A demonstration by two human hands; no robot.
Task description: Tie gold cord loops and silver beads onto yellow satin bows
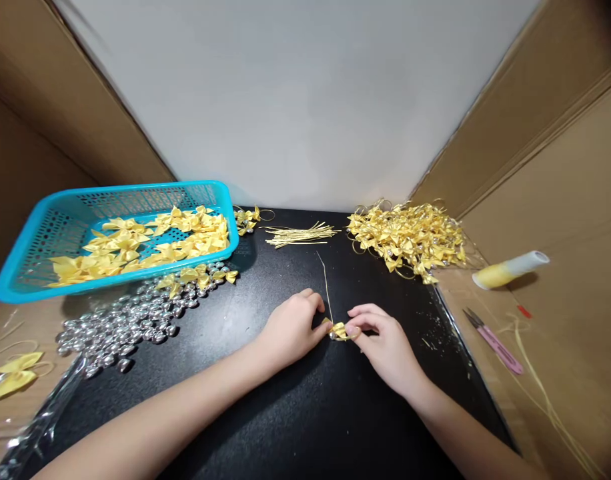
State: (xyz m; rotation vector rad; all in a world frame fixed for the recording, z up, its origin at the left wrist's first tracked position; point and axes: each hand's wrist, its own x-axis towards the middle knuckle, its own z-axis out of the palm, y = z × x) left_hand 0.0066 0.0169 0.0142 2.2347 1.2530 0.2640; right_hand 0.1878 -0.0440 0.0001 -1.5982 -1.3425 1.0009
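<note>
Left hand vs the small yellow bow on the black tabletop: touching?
Touching. Head view: the left hand's thumb tip meets the left end of the yellow bow, with no gap showing between them.

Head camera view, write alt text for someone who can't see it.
Left hand and right hand hold a small yellow bow with thin wire over a black tabletop. To the left, silver beads and a turquoise basket of bows; beyond, gold wires; to the right, piled bows and a pink tool.
</note>
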